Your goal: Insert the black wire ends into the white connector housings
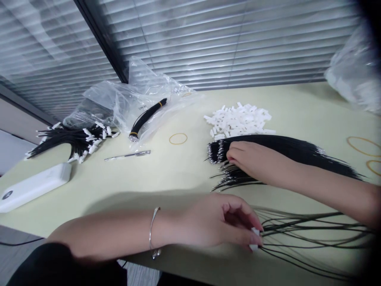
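My left hand (220, 222), a silver bracelet on its wrist, pinches a small white plastic connector (254, 238) between thumb and fingers near the table's front edge. Several thin black wires (303, 228) run from the connector to the right. Farther back, my right hand (242, 157) is closed, its fingertips on the terminal ends of a large bundle of black wires (285, 145). Silver metal terminals (213, 153) show at the bundle's left end, beside the fingers. What exactly lies between those fingertips is hidden.
White connectors (241, 121) lie heaped behind the bundle. To the left are a rubber band (177, 138), a pen-like tool (127, 155), a banded wire bundle (147, 119) on a clear plastic bag (116, 103), finished-looking wires with connectors (74, 141) and a white case (35, 186).
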{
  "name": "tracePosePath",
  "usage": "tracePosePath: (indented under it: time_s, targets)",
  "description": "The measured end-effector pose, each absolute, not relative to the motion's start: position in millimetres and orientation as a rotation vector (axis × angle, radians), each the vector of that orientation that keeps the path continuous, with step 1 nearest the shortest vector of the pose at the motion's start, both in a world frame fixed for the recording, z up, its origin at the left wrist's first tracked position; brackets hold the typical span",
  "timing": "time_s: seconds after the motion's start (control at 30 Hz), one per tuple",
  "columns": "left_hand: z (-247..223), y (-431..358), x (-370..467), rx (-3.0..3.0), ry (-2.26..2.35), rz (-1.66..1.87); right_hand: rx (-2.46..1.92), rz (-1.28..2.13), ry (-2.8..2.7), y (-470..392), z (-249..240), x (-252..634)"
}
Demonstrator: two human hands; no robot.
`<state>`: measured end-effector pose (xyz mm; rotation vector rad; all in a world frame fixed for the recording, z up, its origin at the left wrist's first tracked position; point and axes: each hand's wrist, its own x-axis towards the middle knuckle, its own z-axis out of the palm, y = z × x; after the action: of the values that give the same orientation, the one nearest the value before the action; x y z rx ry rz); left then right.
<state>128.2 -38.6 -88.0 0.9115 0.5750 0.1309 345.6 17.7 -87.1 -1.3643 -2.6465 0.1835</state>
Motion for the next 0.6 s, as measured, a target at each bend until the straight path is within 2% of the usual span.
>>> tracePosePath:
  time_s: [0.27,0.5,0.6]
  targets:
    - [-89.3,-35.1,132.4,0.852,0.577,0.156,-1.459,0.215,-2.426,5.5,-84.4,344.8]
    - [-84.0,-29.4,134.1,0.795,0.607,0.244,-1.495,0.619,-2.113,-0.2,-58.0,344.6]
    - [-80.0,-22.4,133.1,0.808,0.637,0.319,-1.43,0.657,-2.095,-2.0,-54.6,346.5]
